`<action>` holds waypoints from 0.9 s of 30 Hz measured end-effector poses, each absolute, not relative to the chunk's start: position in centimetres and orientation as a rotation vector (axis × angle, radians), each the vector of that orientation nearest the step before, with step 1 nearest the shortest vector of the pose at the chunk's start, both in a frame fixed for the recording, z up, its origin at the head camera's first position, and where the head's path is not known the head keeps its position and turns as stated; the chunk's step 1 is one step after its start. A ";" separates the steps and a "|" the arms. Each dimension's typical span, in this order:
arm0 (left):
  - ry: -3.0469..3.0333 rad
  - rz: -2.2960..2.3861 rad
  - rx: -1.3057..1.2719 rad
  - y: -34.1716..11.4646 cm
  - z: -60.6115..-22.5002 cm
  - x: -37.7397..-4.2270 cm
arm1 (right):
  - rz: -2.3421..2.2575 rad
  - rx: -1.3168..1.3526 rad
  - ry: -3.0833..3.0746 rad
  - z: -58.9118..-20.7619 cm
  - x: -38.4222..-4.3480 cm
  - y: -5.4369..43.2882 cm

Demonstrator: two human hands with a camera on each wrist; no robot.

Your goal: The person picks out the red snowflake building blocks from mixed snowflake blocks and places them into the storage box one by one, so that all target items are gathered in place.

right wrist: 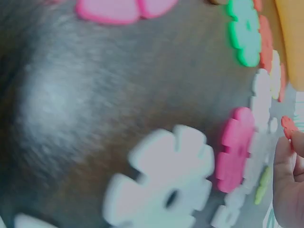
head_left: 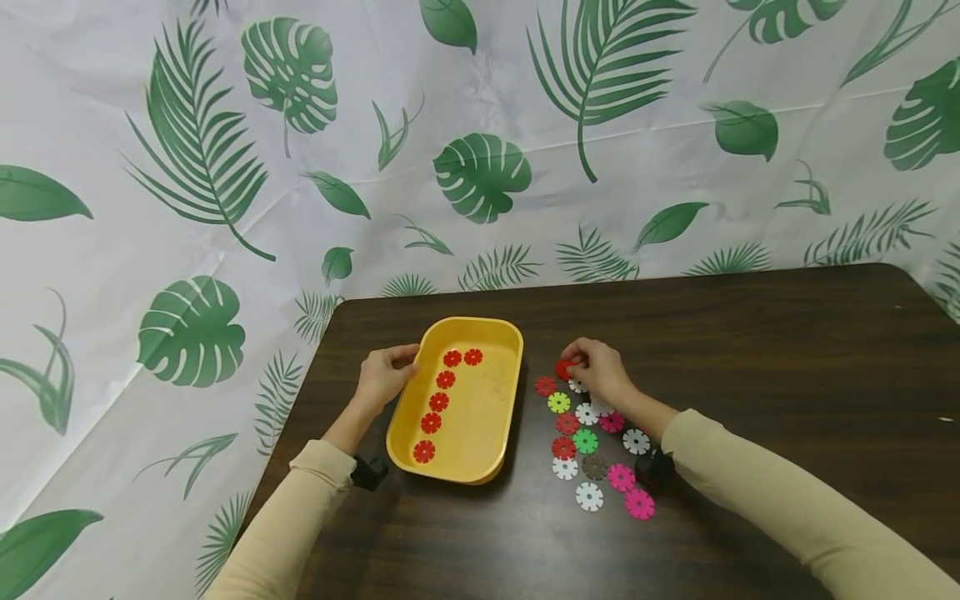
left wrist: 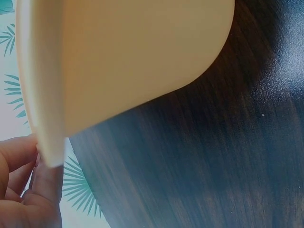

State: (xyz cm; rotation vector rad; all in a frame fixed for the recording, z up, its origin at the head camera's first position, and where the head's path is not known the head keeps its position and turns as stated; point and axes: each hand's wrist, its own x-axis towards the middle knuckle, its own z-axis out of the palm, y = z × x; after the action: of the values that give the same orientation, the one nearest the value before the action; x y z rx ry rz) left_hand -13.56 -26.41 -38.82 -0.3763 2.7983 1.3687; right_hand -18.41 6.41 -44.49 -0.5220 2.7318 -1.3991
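My left hand (head_left: 384,377) grips the left rim of a yellow tray (head_left: 480,408), thumb and fingers at its edge in the left wrist view. Several notched red discs lie in the tray, one red disc (head_left: 438,402) among them, forming a column down its left side with one more beside the top. To the right of the tray, my right hand (head_left: 600,371) pinches a red notched disc (right wrist: 288,127) between thumb and fingertips. It hangs over the far end of a spread of loose discs, hiding part of a white one.
Loose notched discs lie on the dark wooden table (head_left: 750,375): a green disc (head_left: 585,441), a yellow-green disc (head_left: 558,402), a brown disc (head_left: 594,467), a pink disc (head_left: 639,503), plus several white and red ones. A leaf-patterned cloth (head_left: 480,242) hangs behind.
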 end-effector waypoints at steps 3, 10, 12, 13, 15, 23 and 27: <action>2.797 1.369 -0.369 -26.4 -38.8 -13.5 | -1.464 -0.472 2.664 -43.8 -18.5 6.6; 2.790 1.375 -0.368 -26.5 -38.7 -13.5 | -1.613 -0.390 2.504 -41.7 -18.9 6.1; 2.787 1.378 -0.365 -26.5 -38.7 -13.5 | -1.651 -0.385 2.457 -41.2 -19.1 5.7; 2.786 1.381 -0.363 -26.5 -38.7 -13.5 | -1.667 -0.380 2.434 -40.9 -19.2 5.5; 2.788 1.383 -0.357 -26.6 -38.7 -13.5 | -1.692 -0.378 2.395 -40.4 -19.3 4.9; 2.793 1.380 -0.355 -26.7 -38.8 -13.5 | -1.756 -0.323 2.251 -38.8 -19.3 2.0; 2.802 1.376 -0.354 -26.8 -38.8 -13.6 | -1.758 -0.317 2.209 -38.4 -19.3 0.3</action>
State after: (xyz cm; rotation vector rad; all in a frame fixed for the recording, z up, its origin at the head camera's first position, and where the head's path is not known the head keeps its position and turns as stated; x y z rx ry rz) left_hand -13.60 -26.76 -38.85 -0.3539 2.8016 1.3758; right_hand -19.26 0.28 -38.43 -0.3170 2.2092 -1.7585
